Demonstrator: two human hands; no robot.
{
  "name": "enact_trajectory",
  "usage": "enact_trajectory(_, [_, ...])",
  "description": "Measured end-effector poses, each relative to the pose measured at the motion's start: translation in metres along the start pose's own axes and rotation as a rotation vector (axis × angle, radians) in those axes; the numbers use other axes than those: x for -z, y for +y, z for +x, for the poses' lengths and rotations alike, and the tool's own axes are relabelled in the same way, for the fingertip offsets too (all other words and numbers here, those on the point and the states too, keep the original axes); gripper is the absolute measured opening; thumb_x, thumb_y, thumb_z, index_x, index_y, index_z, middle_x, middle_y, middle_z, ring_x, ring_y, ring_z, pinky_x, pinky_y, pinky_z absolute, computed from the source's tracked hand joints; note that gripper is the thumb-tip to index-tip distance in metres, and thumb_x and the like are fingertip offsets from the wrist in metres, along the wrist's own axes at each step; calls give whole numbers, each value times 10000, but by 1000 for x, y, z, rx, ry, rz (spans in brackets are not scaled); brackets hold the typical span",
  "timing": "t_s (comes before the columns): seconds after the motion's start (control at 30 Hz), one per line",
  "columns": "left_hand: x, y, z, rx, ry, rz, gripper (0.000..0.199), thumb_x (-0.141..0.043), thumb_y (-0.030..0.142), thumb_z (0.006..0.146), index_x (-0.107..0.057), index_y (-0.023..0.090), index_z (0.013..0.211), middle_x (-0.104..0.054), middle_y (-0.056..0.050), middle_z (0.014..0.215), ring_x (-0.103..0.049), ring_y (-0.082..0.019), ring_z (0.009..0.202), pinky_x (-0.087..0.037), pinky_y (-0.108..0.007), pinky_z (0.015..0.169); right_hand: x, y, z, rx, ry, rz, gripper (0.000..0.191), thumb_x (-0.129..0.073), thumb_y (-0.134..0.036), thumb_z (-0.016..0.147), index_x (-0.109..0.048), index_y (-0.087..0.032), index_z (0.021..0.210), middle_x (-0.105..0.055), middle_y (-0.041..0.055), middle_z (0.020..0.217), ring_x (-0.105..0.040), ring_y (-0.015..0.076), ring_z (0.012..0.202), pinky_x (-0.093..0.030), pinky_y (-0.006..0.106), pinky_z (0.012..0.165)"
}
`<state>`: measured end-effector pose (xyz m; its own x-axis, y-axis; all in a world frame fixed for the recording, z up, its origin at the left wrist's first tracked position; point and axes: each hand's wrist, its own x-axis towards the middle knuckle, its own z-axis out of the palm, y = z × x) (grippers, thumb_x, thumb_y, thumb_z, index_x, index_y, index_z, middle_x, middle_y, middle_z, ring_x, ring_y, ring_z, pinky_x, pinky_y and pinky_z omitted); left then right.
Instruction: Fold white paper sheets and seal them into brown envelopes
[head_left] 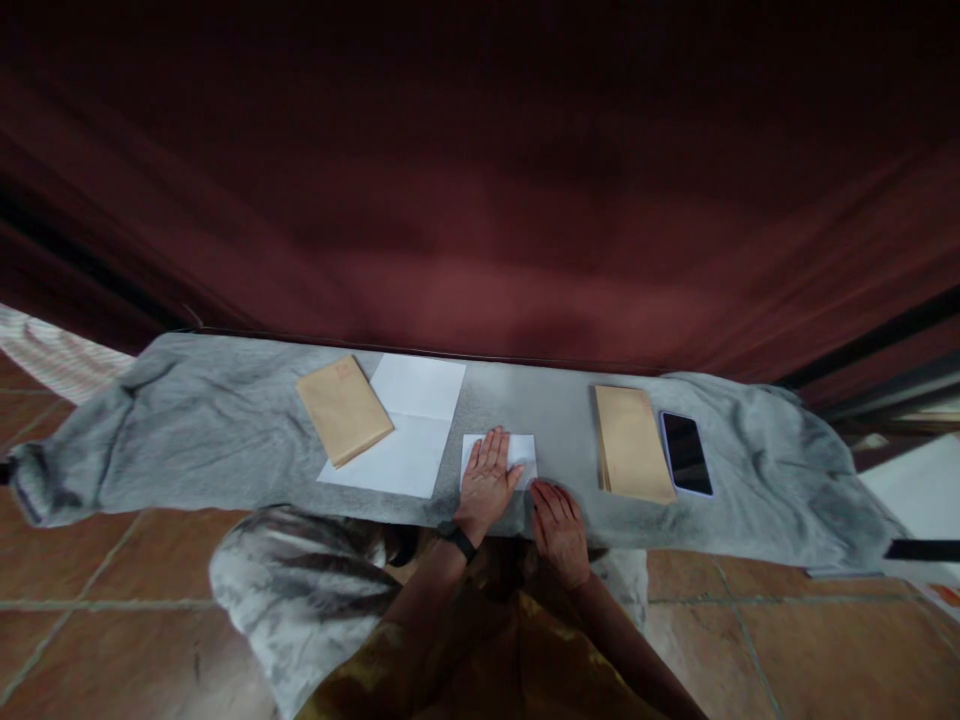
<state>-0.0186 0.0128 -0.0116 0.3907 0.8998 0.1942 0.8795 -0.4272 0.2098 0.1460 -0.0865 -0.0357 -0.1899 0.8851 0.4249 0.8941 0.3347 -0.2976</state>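
Observation:
My left hand point(487, 480) lies flat on a small white folded paper point(525, 452), its fingers extended and pointing away from me. At the paper's lower right corner rests my right hand point(559, 525), with its fingers stretched out and the fingertips at the paper's edge. To the left, larger white sheets with a crease point(416, 430) lie partly under a stack of brown envelopes point(343, 410). Another stack of brown envelopes point(634, 443) sits to the right of my hands.
A phone with a light purple edge point(686, 453) lies beside the right envelope stack. Grey cloth point(225, 430) covers the narrow table. A dark red curtain point(480, 220) hangs behind the table's far edge.

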Motion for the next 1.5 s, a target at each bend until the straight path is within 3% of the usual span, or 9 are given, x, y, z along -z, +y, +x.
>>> enact_trajectory(0.23, [8,-17,-13,81,55,27,654,-330,474,1036,-285,110,1578,-346,-170,1607,-296,-289,1511,-287,-516,1228,1,0,1,-8,-30,12,470,-378,-200,1019,-489,-158,1473,-616,118,1401,-542,239,1304,-383,471,1148])
enact_trajectory(0.5, [14,-16,-29,211,156,19,649,-330,419,1043,-264,47,1571,-369,-235,1577,-316,-329,1498,-285,-576,1217,6,-4,4,-24,-36,9,454,-380,-185,1013,-519,-155,1444,-622,113,1389,-544,234,1295,-391,458,1134])
enact_trajectory(0.6, [16,-9,-38,117,132,-18,592,-330,352,1048,-263,104,1581,-360,-176,1600,-295,-287,1512,-300,-545,1225,7,-4,4,-29,-43,22,449,-386,-197,1014,-528,-166,1439,-622,109,1389,-545,234,1293,-397,458,1130])
enact_trajectory(0.73, [17,0,-50,-165,-22,-71,508,-335,327,1056,-359,194,1547,-386,-63,1610,-308,-194,1509,-306,-443,1245,7,-2,3,-37,-45,55,439,-383,-220,1022,-544,-154,1426,-625,119,1383,-544,243,1298,-405,467,1129])
enact_trajectory(0.8, [18,2,-54,-231,-68,-69,488,-351,350,1058,-400,210,1523,-401,-44,1605,-315,-176,1505,-281,-430,1257,8,-1,3,-39,-46,73,438,-382,-237,1029,-548,-156,1426,-629,121,1379,-552,246,1292,-411,472,1128])
enact_trajectory(1.03, [22,0,-55,-293,-93,-18,519,-446,489,1017,-447,294,1498,-368,-29,1625,-287,-219,1520,-218,-481,1268,11,3,16,-49,-111,74,468,-339,-305,1059,-504,-190,1481,-591,108,1446,-526,243,1350,-404,479,1147])
enact_trajectory(1.27, [24,6,-56,-277,-92,-15,510,-448,539,1002,-532,264,1423,-381,-71,1617,-297,-258,1515,-226,-510,1256,8,9,44,-23,-219,-11,492,-279,-324,1079,-440,-168,1516,-463,99,1560,-379,225,1471,-289,504,1217])
enact_trajectory(1.5, [24,17,-57,-256,-93,16,554,-468,565,984,-500,270,1451,-361,-88,1625,-242,-292,1533,-166,-585,1254,-3,20,69,-15,-206,-65,498,-295,-270,1064,-399,-159,1539,-468,128,1553,-373,232,1473,-284,503,1209])
